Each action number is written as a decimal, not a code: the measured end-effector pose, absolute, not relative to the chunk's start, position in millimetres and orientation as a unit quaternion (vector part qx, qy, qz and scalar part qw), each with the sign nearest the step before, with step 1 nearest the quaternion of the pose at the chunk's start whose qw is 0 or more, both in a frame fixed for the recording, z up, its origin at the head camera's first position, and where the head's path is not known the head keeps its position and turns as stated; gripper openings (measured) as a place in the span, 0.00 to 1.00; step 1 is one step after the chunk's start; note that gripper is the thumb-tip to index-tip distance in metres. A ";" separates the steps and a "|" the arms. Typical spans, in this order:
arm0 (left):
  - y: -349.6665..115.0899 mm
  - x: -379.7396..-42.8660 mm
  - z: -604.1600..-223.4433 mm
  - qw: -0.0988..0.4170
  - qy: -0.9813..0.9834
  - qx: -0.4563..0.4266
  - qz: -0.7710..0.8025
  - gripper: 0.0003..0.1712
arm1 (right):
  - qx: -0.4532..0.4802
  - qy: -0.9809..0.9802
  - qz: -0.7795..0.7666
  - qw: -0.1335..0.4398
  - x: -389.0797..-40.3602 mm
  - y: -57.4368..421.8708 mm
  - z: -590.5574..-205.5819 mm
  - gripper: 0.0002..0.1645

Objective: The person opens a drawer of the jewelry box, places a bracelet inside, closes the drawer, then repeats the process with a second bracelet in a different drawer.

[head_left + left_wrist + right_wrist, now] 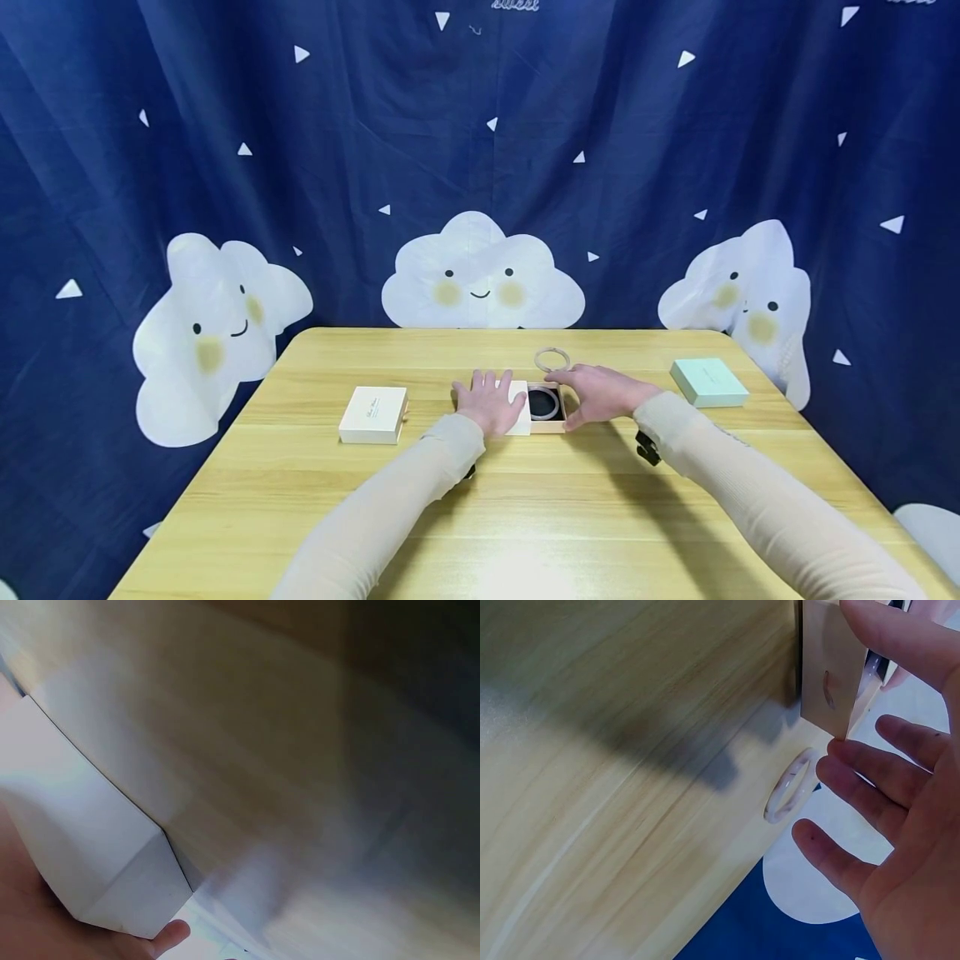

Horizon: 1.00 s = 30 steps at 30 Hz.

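Observation:
A white sliding box lies at the table's middle, its white cover (519,423) under my left hand (487,403), which rests on top with fingers spread. The left wrist view shows the cover's side (82,802) against the palm. From the cover's right end the drawer (553,429) stands partly out, a bangle (545,417) lying on its dark lining. My right hand (600,393) holds the drawer's outer end, thumb at the near corner and fingers at the far one. Just beyond the fingers, a pale marbled bangle (773,817) lies on the table.
At the left on the wooden table (480,500) sits a white box (373,410) with small lettering. A mint-green box (708,382) stands at the right, beyond my right forearm. Behind the table's far edge hangs a dark blue curtain (337,183) with clouds.

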<state>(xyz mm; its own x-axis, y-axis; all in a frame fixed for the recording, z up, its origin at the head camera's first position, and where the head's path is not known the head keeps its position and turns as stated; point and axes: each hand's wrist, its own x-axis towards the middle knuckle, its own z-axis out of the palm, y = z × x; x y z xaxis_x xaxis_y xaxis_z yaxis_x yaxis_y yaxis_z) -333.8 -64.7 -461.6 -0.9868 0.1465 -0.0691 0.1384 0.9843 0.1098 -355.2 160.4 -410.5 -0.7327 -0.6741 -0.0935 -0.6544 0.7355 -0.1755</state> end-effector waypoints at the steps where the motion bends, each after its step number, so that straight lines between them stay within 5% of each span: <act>1: -64.7 -333.7 -461.6 0.039 0.995 0.072 0.052 0.39 | -0.358 0.928 -0.068 0.075 -355.0 160.3 -410.6 0.56; 30: -64.0 -334.0 -463.3 0.032 0.995 0.072 0.060 0.39 | -0.357 0.926 -0.098 0.082 -357.1 160.6 -414.3 0.56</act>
